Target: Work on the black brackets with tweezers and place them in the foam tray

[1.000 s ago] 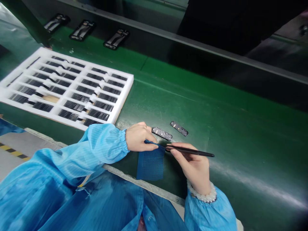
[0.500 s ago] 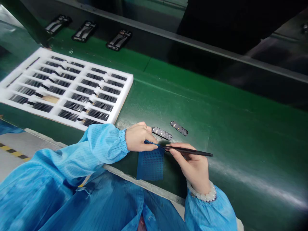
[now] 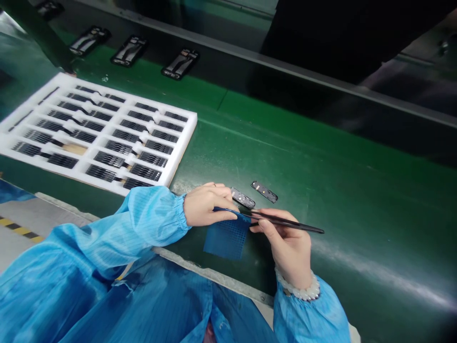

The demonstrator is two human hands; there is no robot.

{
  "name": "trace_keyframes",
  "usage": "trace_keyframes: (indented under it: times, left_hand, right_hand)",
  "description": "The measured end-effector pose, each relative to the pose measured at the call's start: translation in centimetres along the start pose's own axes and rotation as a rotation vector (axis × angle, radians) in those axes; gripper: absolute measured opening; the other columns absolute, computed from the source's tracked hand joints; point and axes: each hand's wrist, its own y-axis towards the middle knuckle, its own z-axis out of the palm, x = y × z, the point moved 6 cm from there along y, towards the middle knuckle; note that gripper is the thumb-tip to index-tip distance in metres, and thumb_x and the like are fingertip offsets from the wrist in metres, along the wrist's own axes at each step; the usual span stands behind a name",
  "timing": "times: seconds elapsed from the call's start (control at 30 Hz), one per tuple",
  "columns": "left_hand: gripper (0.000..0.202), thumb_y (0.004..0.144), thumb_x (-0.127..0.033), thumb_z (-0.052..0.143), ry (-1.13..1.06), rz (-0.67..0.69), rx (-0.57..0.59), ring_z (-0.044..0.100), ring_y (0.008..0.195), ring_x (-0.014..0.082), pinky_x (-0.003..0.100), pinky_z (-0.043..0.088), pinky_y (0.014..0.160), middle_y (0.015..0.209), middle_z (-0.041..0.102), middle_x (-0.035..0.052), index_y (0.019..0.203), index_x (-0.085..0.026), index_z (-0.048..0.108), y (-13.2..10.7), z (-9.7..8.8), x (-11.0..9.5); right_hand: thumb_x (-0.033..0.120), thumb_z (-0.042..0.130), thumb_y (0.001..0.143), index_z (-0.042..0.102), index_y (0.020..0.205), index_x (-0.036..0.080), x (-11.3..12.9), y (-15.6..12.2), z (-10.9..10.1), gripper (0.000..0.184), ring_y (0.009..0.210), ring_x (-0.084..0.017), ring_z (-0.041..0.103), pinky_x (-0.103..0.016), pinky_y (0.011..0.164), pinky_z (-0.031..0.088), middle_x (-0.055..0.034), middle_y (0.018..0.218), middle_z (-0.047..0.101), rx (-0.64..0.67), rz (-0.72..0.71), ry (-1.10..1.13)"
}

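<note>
My left hand [image 3: 209, 204] pinches the top edge of a blue sheet [image 3: 226, 238] dotted with rows of small marks, which hangs down over the green bench. In my right hand [image 3: 289, 243] is a pair of black tweezers [image 3: 293, 224], gripped between thumb and fingers. Their tips meet the sheet's upper right corner; whether they hold a small piece there I cannot tell. Just beyond my hands lies a narrow black phone part [image 3: 243, 197], partly covered by my left fingers. A second such part [image 3: 264, 191] lies a little to its right.
A white foam tray [image 3: 193, 126] filled with dark flat strips sits at the left on the green bench [image 3: 339, 190]. Several opened phone frames, one of them a black frame [image 3: 180, 63], lie on the dark strip at the back. The bench's front edge [image 3: 214, 276] runs close to my body.
The sheet's lower end has lifted and tilted, and its right corner has come up toward the tweezers. The tweezers have moved slightly right. At the back, the phone frames appear shifted slightly right and down.
</note>
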Motion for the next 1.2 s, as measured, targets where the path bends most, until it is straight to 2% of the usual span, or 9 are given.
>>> trace_keyframes:
  times: [0.13, 0.23, 0.33, 0.4, 0.5, 0.63, 0.83, 1.03, 1.2]
  left_hand:
    - [0.028, 0.091, -0.038, 0.054, 0.043, 0.019, -0.042, 0.058, 0.079, 0.0122, 0.025, 0.036, 0.073, 0.090, 0.070, 0.0002, 0.111, -0.022, 0.064, 0.0, -0.3, -0.5]
    - [0.022, 0.090, -0.039, 0.055, 0.116, 0.052, -0.121, 0.059, 0.077, 0.0116, 0.025, 0.036, 0.073, 0.087, 0.070, -0.0014, 0.098, -0.022, 0.067, -0.1, -0.7, -0.8]
    - [0.021, 0.088, -0.040, 0.057, 0.315, 0.110, -0.225, 0.057, 0.084, 0.0162, 0.028, 0.035, 0.072, 0.096, 0.067, 0.0015, 0.086, -0.024, 0.069, -0.2, -1.3, -1.4]
    - [0.020, 0.088, -0.038, 0.057, 0.452, 0.140, -0.260, 0.056, 0.088, 0.0184, 0.030, 0.034, 0.074, 0.099, 0.066, 0.0034, 0.092, -0.022, 0.068, -0.3, -1.4, -1.8]
    - [0.020, 0.093, -0.028, 0.050, 0.555, 0.202, -0.244, 0.055, 0.082, 0.0155, 0.030, 0.034, 0.075, 0.086, 0.068, 0.0007, 0.107, -0.020, 0.063, -0.4, -1.1, -2.5]
    - [0.018, 0.095, -0.028, 0.048, 0.451, 0.243, -0.222, 0.055, 0.078, 0.0136, 0.030, 0.033, 0.078, 0.078, 0.068, -0.0034, 0.095, -0.022, 0.065, -0.3, -1.0, -2.6]
    - [0.018, 0.092, -0.032, 0.052, 0.246, 0.151, -0.153, 0.055, 0.073, 0.0120, 0.029, 0.032, 0.076, 0.072, 0.067, -0.0030, 0.090, -0.023, 0.068, -0.1, -0.7, -1.3]
    - [0.019, 0.090, -0.027, 0.051, 0.216, 0.109, -0.100, 0.055, 0.074, 0.0118, 0.030, 0.032, 0.077, 0.070, 0.067, -0.0026, 0.086, -0.023, 0.069, 0.0, -0.5, -1.1]
    - [0.019, 0.088, -0.025, 0.051, 0.206, 0.122, -0.093, 0.055, 0.073, 0.0119, 0.031, 0.031, 0.077, 0.068, 0.066, -0.0027, 0.080, -0.021, 0.068, -0.1, -0.5, -1.2]
  right_hand:
    - [0.022, 0.068, 0.079, 0.067, 0.095, 0.023, -0.6, 0.0, -0.2, 0.016, 0.074, -0.015, 0.071, -0.027, 0.063, 0.063, -0.0029, 0.092, 0.074, -0.018, 0.002, 0.105]
    - [0.022, 0.070, 0.078, 0.068, 0.093, 0.023, -0.8, 0.0, -0.1, 0.015, 0.073, -0.015, 0.072, -0.027, 0.065, 0.063, -0.0025, 0.090, 0.075, -0.036, 0.005, 0.133]
    - [0.023, 0.071, 0.077, 0.069, 0.092, 0.023, -1.0, 0.1, 0.2, 0.015, 0.074, -0.014, 0.072, -0.024, 0.066, 0.062, -0.0017, 0.088, 0.075, -0.051, 0.035, 0.162]
    - [0.024, 0.071, 0.076, 0.069, 0.092, 0.023, -1.3, 0.1, 0.3, 0.016, 0.074, -0.014, 0.072, -0.024, 0.067, 0.062, -0.0019, 0.088, 0.075, -0.059, 0.064, 0.184]
    - [0.026, 0.073, 0.075, 0.069, 0.092, 0.023, -1.5, 0.2, 0.5, 0.018, 0.073, -0.014, 0.072, -0.023, 0.066, 0.061, -0.0019, 0.087, 0.075, -0.058, 0.100, 0.208]
    - [0.026, 0.073, 0.075, 0.069, 0.092, 0.023, -1.6, 0.2, 0.4, 0.018, 0.074, -0.014, 0.072, -0.021, 0.064, 0.061, -0.0019, 0.087, 0.075, -0.065, 0.116, 0.196]
    - [0.026, 0.070, 0.078, 0.068, 0.095, 0.022, -0.2, -0.1, -0.6, 0.017, 0.072, -0.016, 0.073, -0.025, 0.068, 0.062, -0.0022, 0.083, 0.075, -0.135, -0.011, 0.105]
    - [0.024, 0.071, 0.076, 0.069, 0.091, 0.022, 0.8, -0.3, -0.1, 0.015, 0.073, -0.017, 0.073, -0.030, 0.072, 0.062, -0.0032, 0.086, 0.075, -0.038, -0.060, -0.091]
    - [0.021, 0.068, 0.078, 0.069, 0.093, 0.024, 1.0, -0.5, 0.3, 0.015, 0.080, -0.016, 0.072, -0.028, 0.075, 0.060, -0.0020, 0.089, 0.074, 0.008, -0.116, -0.162]
